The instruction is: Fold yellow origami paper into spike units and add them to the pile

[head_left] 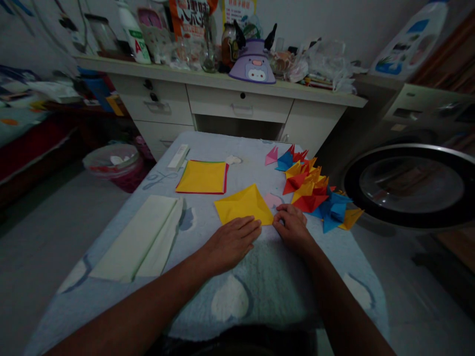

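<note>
A folded yellow paper (243,203) lies on the blue cloth-covered table (260,287) in front of me. My left hand (230,242) lies flat with fingers stretched out, its tips resting on the paper's near edge. My right hand (293,227) is curled, its fingertips pinching the paper's near right corner. A stack of square coloured sheets (202,177), yellow on top, sits behind the paper to the left. A heap of folded paper pieces (315,193) in yellow, red, blue and pink lies to the right of my right hand.
A pale folded sheet (144,240) lies at the table's left. A white desk with drawers (230,101) holding bottles and a purple kettle stands behind. A washing machine door (411,185) is at the right, a pink basin (115,163) on the floor at the left.
</note>
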Motion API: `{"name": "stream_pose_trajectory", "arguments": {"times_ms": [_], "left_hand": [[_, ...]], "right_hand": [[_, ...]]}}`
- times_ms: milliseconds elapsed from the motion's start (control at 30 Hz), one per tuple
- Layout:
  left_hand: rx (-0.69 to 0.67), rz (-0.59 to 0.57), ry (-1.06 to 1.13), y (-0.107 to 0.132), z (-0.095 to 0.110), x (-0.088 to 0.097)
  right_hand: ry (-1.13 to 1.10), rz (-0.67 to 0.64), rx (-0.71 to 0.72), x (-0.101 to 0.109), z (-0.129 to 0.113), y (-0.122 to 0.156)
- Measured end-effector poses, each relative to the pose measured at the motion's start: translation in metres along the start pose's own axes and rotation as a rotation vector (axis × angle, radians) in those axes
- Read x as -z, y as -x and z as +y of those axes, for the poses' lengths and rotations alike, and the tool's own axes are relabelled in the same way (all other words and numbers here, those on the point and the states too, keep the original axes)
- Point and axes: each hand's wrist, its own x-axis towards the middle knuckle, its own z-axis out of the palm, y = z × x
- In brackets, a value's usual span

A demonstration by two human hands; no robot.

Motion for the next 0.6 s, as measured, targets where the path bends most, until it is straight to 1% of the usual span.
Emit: {"name": "stream_pose_trajectory", "arguments": {"times_ms": [100, 200, 400, 500, 600], "left_hand": [[0.010, -0.028, 0.012, 0.000, -0.002, -0.004], [0.031, -0.055, 0.013, 0.001, -0.004, -0.004], [0.060, -0.096, 0.037, 0.000, 0.000, 0.007], [0.090, -0.098, 0.058, -0.004, 0.004, 0.013], [0.126, -0.090, 0.065, -0.011, 0.009, 0.015]], "right_hand": [[0.011, -0.003, -0.022, -0.002, 0.001, -0.002], [0.017, -0.014, -0.044, -0.003, 0.002, -0.004], [0.021, 0.005, -0.068, -0.003, -0.001, -0.003], [0.024, 0.030, -0.066, -0.002, -0.002, -0.002], [0.025, 0.016, -0.050, -0.002, -0.002, -0.001]]}}
